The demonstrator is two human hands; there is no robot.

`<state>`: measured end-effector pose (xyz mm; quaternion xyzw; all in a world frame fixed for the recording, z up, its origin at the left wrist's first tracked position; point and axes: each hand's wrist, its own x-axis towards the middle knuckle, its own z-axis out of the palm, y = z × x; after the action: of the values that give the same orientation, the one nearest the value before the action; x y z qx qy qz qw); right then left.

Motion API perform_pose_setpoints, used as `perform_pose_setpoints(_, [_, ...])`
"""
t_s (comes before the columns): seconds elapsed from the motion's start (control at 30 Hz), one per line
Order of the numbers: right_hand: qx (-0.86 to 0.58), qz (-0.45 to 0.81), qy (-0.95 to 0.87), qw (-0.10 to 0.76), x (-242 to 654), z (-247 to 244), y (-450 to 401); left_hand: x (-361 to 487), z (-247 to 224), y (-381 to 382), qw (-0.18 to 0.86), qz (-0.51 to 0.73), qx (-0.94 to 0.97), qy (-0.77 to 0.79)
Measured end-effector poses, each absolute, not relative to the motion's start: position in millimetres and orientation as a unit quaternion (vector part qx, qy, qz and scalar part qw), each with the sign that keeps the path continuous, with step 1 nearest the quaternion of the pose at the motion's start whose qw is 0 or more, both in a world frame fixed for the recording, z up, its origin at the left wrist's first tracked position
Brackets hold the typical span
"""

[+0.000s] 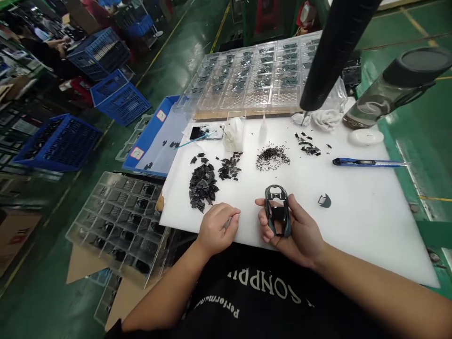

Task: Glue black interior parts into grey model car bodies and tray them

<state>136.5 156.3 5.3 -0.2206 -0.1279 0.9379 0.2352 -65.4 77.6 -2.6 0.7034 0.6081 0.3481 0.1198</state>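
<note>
Right hand [302, 233] grips a seemingly unfinished shell [278, 214]; left hand [217, 229] curls closed by worktop's [370, 230] near edge; black pieces [203, 185] lie loose

The single view looks from the wearer's head, forward and steeply down, with the shirt [247, 287] at six o'clock. Close below it lie the left hand [219, 228], near six, and the right hand [305, 235], at four. The board [367, 212] fills the middle; the tray [247, 96] stands farther off towards twelve. The wide frame also takes in distant crates [120, 96] at ten.
</note>
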Motion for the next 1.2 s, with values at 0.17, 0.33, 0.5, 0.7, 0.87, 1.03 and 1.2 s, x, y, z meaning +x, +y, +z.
perform_pose_setpoints(0.17, [-0.214, 0.940, -0.096, 0.247, 136, 11, 158, -65, -4, 79, 0.108, 0.355, 0.708, 0.600])
perform_pose_setpoints(0.33, [-0.214, 0.942, -0.087, 0.242, 137, 11, 156, -65, -4, 77, 0.114, 0.360, 0.706, 0.598])
perform_pose_setpoints(0.5, [-0.204, 0.947, -0.090, 0.233, 138, 9, 155, -69, -6, 76, 0.106, 0.360, 0.716, 0.589])
perform_pose_setpoints(0.7, [-0.207, 0.943, -0.096, 0.244, 136, 3, 153, -73, -8, 71, 0.118, 0.354, 0.726, 0.577])
perform_pose_setpoints(0.87, [-0.154, 0.962, -0.088, 0.208, 136, -9, 156, -79, -14, 70, 0.072, 0.339, 0.743, 0.573])
perform_pose_setpoints(1.03, [-0.113, 0.970, -0.090, 0.198, 138, -16, 160, -81, -17, 69, 0.089, 0.323, 0.740, 0.583])
perform_pose_setpoints(1.2, [-0.122, 0.969, -0.093, 0.194, 132, -20, 160, -84, -20, 68, 0.095, 0.329, 0.702, 0.625])
